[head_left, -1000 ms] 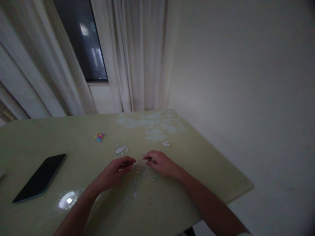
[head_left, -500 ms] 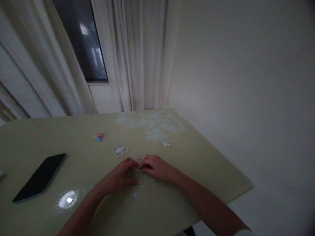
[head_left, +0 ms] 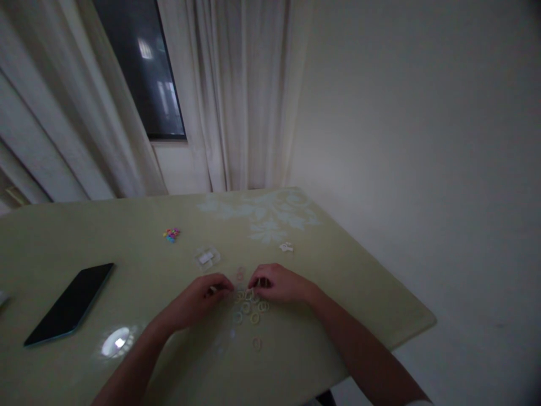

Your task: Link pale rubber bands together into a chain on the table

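Several small pale rings [head_left: 246,308] lie loosely grouped on the table between my two hands, some overlapping. My right hand [head_left: 276,283] is at the right edge of the group, thumb and fingers pinched around what looks like a pale ring [head_left: 250,294]. On the other side my left hand [head_left: 208,296] rests with its thumb and fingertips brought together close to the rings; whether anything is between them is too dim to make out. A pinkish ring [head_left: 240,274] lies just beyond the group, and a single ring [head_left: 257,343] sits nearer me.
Behind my hands are a clear plastic box [head_left: 207,257], a little pile of colourful pieces [head_left: 171,234] and some small white pieces [head_left: 286,247]. A dark tablet [head_left: 70,304] lies to the left on the table [head_left: 181,375]. A wall borders the table's right side.
My hands have moved apart slightly, the left one drawing back to the left. The rings between them are more spread out and easier to see.
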A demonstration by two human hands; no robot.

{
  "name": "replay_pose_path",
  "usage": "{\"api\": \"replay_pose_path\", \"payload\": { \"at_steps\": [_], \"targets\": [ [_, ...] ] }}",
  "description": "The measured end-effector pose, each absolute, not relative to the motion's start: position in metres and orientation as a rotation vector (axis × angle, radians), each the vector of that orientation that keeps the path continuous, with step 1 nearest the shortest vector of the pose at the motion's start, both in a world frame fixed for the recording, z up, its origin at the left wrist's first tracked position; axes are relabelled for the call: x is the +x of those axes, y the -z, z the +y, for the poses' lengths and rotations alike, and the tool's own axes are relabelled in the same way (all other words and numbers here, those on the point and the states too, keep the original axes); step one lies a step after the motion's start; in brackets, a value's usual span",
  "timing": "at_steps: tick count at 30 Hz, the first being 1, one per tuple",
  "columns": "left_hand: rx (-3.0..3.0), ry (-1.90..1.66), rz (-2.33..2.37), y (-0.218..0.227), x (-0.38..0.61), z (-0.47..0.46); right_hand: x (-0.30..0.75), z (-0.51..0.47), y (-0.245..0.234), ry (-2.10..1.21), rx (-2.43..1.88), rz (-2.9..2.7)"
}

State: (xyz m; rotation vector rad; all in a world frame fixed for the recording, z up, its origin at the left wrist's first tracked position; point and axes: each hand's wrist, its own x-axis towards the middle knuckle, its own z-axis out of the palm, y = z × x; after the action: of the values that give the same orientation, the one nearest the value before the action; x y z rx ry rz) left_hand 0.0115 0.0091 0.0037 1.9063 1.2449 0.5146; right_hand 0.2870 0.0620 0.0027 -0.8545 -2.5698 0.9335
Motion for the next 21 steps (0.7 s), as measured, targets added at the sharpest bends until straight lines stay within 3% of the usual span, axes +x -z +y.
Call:
{"api": "replay_pose_path", "payload": {
  "at_steps": [7,13,21],
  "targets": [
    [2.002,-0.362,1.209,0.0,0.013,0.003,0.288,0.059,0.003,-0.901,-0.81,-2.689],
    [2.086,-0.535,1.346,0.013,0.043,0.005,0.268,0.051,0.01,-0.737,-0.912,-2.607],
    [2.023,-0.864,1.454,0.018,0.004,0.025,0.28,0.066,0.007,-0.971,-0.973,-2.36]
  ]
}}
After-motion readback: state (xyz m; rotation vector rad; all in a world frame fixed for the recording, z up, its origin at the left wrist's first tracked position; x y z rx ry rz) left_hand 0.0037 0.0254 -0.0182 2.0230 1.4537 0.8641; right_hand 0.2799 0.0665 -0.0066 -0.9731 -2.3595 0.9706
